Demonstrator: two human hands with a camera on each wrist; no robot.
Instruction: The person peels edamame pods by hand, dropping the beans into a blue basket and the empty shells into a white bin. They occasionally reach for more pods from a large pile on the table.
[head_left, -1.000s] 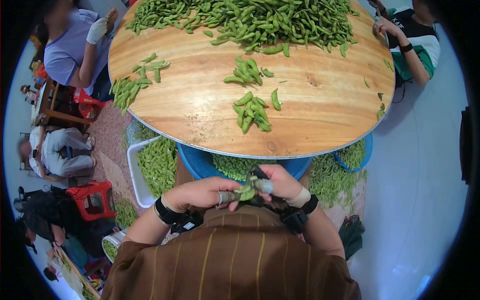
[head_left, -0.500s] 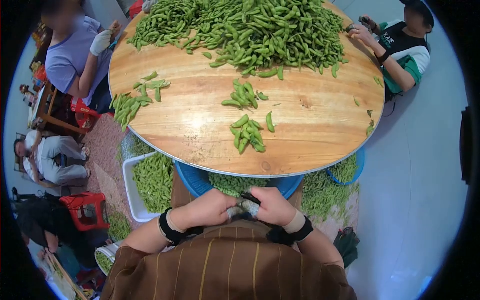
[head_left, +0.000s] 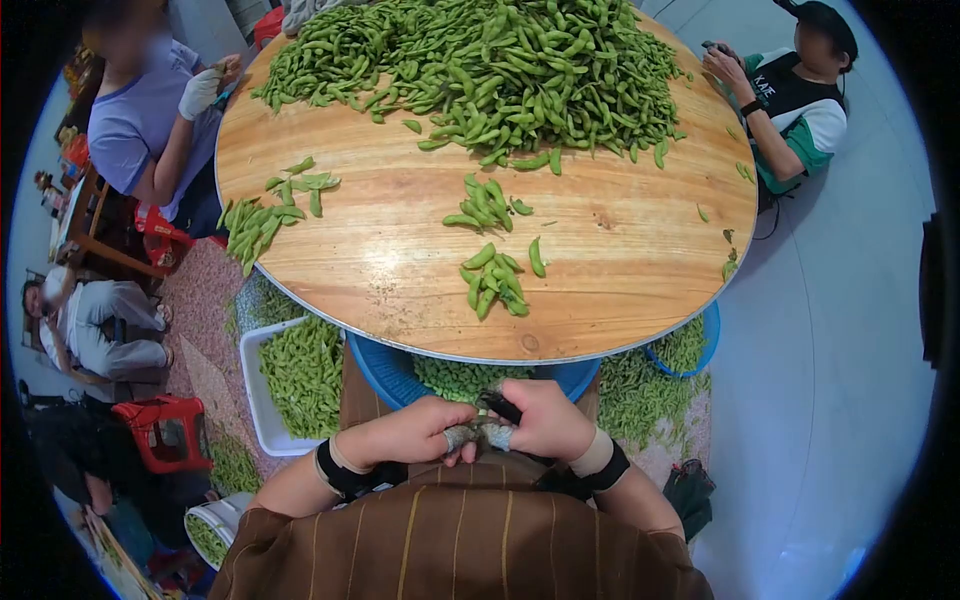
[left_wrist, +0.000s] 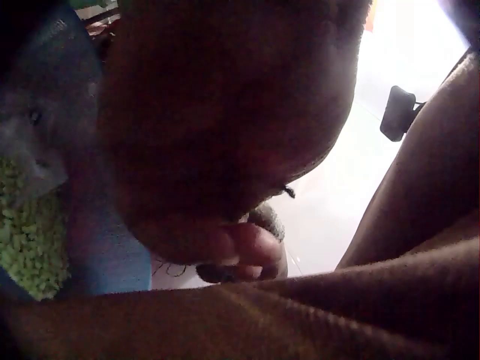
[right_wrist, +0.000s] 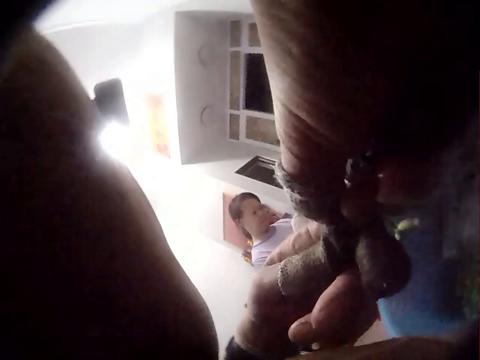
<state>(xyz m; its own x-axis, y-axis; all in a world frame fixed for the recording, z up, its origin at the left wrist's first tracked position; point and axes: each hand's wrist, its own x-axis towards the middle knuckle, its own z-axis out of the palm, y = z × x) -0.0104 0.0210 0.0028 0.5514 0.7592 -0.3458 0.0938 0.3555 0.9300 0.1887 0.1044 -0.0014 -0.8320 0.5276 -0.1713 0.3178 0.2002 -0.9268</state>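
In the head view my left hand (head_left: 415,432) and right hand (head_left: 550,420) meet in front of the brown striped clothing, close by the blue basin (head_left: 383,372). Grey wraps (head_left: 460,437) cover some fingertips, and a black cover or piece (head_left: 502,406) shows at the right fingers. Both hands pinch at a green soybean pod, which the fingers mostly hide. A small green tip (right_wrist: 406,224) peeks out beside the right fingers in the right wrist view. Shelled green beans (head_left: 455,378) fill the basin; they also appear in the left wrist view (left_wrist: 30,240).
A round wooden table (head_left: 400,220) bears a large heap of pods (head_left: 540,80) and small piles near its front. A white tub (head_left: 262,395) of pods or husks stands at left, more husks (head_left: 655,390) lie at right. Two people sit at the table's sides.
The pod seen between my fingers a second ago is now mostly hidden, with the fingertips pressed together. The head view has tilted up, so table and hands sit lower in it.
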